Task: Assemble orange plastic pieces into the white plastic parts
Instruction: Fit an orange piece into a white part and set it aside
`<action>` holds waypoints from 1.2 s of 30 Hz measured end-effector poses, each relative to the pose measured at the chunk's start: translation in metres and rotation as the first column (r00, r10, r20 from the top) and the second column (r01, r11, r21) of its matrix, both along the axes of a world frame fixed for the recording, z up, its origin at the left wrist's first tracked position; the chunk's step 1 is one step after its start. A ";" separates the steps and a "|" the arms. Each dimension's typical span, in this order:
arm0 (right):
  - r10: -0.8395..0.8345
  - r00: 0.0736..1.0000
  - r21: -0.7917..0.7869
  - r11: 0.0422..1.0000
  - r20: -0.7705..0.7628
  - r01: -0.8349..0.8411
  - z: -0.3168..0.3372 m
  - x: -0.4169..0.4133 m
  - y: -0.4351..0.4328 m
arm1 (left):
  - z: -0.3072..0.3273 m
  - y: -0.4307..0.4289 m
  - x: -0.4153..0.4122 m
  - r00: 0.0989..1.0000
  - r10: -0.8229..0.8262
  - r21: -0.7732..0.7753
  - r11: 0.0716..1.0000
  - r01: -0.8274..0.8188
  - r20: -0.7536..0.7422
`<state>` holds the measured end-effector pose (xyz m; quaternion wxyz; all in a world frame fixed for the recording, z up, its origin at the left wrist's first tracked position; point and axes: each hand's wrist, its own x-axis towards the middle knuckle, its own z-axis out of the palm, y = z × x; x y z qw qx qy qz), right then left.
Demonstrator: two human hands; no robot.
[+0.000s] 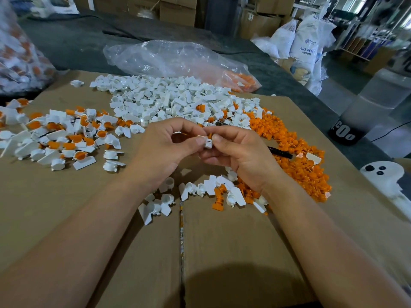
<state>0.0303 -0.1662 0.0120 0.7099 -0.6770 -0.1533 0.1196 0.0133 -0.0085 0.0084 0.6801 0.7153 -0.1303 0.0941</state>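
At the far left a clear plastic bag stands blurred, filled with white and orange parts. Beside it, on the cardboard surface, lies a loose spread of assembled pieces, white shells with orange showing in them. Behind the hands sits a heap of white plastic parts, and beyond that a second clear bag lies slumped on its side; it looks mostly slack, with orange pieces gathered in its right end. In the middle, the left hand and the right hand meet above the cardboard, each pinching one small white part between thumb and forefinger, a bit of an orange piece showing at its top. A small cluster of white parts lies under the wrists. To the right spreads a pile of orange plastic pieces, with a black pen lying on it. Far back right stand white sacks printed ABS RESIN; their contents are hidden.
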 end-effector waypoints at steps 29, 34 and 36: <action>0.109 0.549 -0.411 0.784 0.829 0.465 -0.005 -0.004 0.006 | -0.002 -0.004 -0.011 0.985 0.145 0.087 0.984 -0.153 0.097; 0.132 0.482 -0.405 0.751 0.866 0.522 -0.006 -0.005 0.009 | -0.004 -0.004 -0.012 0.989 0.119 0.072 0.989 -0.125 0.090; 0.123 0.496 -0.407 0.751 0.860 0.520 -0.006 -0.006 0.009 | -0.005 -0.005 -0.012 0.989 0.117 0.070 0.990 -0.124 0.095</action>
